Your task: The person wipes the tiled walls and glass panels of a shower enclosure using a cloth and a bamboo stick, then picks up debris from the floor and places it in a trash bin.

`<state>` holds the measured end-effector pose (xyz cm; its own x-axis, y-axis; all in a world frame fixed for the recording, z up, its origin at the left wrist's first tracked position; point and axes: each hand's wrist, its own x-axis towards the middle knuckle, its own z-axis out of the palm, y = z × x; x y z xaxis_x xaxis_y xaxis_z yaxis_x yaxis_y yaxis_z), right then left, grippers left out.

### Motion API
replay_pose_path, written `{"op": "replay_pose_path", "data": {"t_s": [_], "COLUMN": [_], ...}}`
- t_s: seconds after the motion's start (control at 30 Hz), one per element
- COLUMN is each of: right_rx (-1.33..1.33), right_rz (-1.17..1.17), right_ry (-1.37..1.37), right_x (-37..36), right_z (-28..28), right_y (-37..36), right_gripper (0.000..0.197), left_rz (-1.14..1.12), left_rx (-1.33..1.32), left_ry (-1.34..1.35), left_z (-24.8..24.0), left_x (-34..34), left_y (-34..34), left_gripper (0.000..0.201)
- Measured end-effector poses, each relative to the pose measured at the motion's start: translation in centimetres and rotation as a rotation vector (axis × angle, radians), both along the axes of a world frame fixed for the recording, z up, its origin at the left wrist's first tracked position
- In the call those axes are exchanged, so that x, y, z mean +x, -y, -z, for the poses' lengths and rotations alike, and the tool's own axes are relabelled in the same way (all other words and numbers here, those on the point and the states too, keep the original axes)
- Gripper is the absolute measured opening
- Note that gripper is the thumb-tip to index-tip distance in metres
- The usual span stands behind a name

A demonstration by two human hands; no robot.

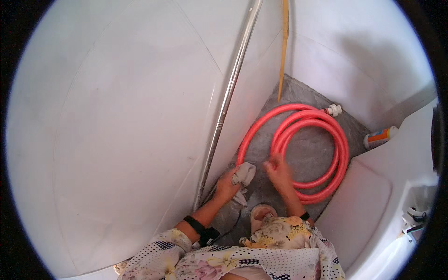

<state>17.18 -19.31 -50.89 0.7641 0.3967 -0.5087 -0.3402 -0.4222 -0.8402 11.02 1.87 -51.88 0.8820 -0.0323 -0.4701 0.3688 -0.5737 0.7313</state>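
Observation:
A red hose [344, 154] lies coiled on the grey floor, with a white threaded fitting [334, 110] on its far end. My left hand [227, 184] is closed on a crumpled light grey cloth [244, 174]. One stretch of the hose curves down to that cloth; whether the cloth wraps the hose there is hidden. My right hand [279, 173] is at the near left side of the coil, its fingers smeared by motion. From this view I cannot tell whether they grip the hose.
A metal pole [229, 100] leans along the white wall on the left. In the far corner stands a thin yellowish strip [284, 46]. A white bottle with an orange label [380, 138] rests by the white moulded basin unit [368, 200] on the right. My foot in a pink shoe [257, 215] is below.

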Motion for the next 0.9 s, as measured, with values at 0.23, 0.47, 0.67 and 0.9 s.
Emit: {"op": "replay_pose_path", "data": {"t_s": [0.23, 0.47, 0.67, 0.9], "right_rx": [-0.810, -0.487, -0.400, -0.442], "right_rz": [0.110, 0.418, 0.584, 0.252], "right_ry": [0.604, 0.694, 0.430, 0.449], "right_x": [-3.3, 3.9, 12.6, 9.5], "right_z": [0.8, 0.1, 0.5, 0.7], "right_y": [0.6, 2.6, 3.6, -0.5], "right_gripper": [0.089, 0.089, 0.099, 0.113], "left_rz": [0.050, 0.094, 0.103, 0.445], "left_rx": [0.026, 0.302, -0.186, -0.329], "left_ry": [0.162, -0.074, -0.120, 0.117], "left_z": [3.2, 3.6, 3.0, 1.3], "left_x": [0.6, 4.8, 5.2, 3.7], "left_y": [-0.1, 2.6, 4.4, 9.6], "left_gripper": [0.068, 0.066, 0.056, 0.058]}}
